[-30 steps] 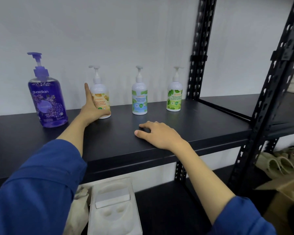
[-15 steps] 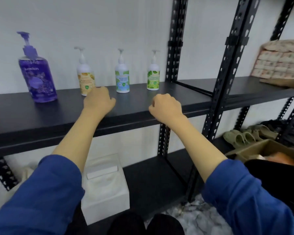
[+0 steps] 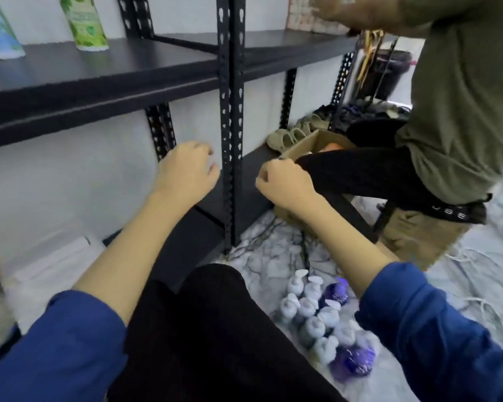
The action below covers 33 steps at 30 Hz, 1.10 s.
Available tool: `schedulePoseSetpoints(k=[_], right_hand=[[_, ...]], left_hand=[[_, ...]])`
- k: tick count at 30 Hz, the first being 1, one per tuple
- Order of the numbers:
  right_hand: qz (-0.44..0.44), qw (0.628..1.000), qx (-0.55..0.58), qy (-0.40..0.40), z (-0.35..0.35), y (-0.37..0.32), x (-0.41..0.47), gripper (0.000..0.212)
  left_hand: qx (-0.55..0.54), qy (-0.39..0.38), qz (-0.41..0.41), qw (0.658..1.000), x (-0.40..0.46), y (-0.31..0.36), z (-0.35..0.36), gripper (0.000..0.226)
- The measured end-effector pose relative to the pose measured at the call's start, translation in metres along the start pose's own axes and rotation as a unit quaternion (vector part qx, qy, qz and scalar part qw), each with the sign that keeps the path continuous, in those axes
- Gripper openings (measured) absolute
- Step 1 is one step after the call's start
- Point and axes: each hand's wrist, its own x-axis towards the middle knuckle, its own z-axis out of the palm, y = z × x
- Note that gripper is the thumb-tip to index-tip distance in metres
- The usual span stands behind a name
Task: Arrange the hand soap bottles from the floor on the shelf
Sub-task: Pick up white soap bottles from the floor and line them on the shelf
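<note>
A second person (image 3: 459,111) crouches beside the floor bottles (image 3: 317,317).

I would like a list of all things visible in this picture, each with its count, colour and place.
shelf bottles: two partly visible, one blue-and-white label, one green label, on the upper black shelf at the top left
shelving unit: one, black metal, against the white wall
floor bottles: a cluster, count unclear, white-capped and purple, on the marble floor at the lower right
cardboard box: one, brown, on the lower shelf
sandals: some, beige, behind the box
second person: one, olive shirt, kneeling at the right
left hand: loosely curled, holds nothing
right hand: curled, holds nothing
</note>
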Motion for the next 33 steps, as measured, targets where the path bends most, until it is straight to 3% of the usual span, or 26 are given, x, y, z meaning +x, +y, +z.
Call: schedulePoseSetpoints(k=[7, 10, 14, 19, 21, 26, 29, 33], right_hand=[[0.158, 0.986, 0.028, -0.045, 0.101, 0.093, -0.062, 0.021], [0.249, 0.965, 0.063, -0.052, 0.147, 0.124, -0.097, 0.013], [0.349, 0.930, 0.099, -0.054, 0.191, 0.150, -0.151, 0.032], [0.449, 0.881, 0.142, -0.046, 0.229, 0.164, -0.208, 0.046], [0.475, 0.864, 0.158, -0.052, 0.242, 0.170, -0.223, 0.047], [0.514, 0.828, 0.222, -0.030, 0.260, 0.176, -0.236, 0.037], [0.544, 0.801, 0.246, -0.034, 0.274, 0.183, -0.243, 0.050], [0.583, 0.763, 0.274, -0.051, 0.295, 0.188, -0.253, 0.044]], left_hand=[[-0.022, -0.214, 0.090, 0.972, -0.008, 0.033, 0.115, 0.037], [-0.019, -0.330, 0.124, 0.936, -0.013, 0.043, 0.165, 0.034], [-0.024, -0.445, 0.139, 0.884, -0.024, 0.058, 0.231, 0.035], [-0.050, -0.574, 0.095, 0.812, -0.044, 0.072, 0.298, 0.037], [-0.047, -0.607, 0.086, 0.789, -0.054, 0.073, 0.323, 0.032], [-0.049, -0.646, 0.059, 0.759, -0.076, 0.069, 0.371, 0.051], [-0.087, -0.660, 0.030, 0.746, -0.090, 0.065, 0.393, 0.059], [-0.150, -0.611, -0.016, 0.777, -0.107, 0.060, 0.413, 0.061]])
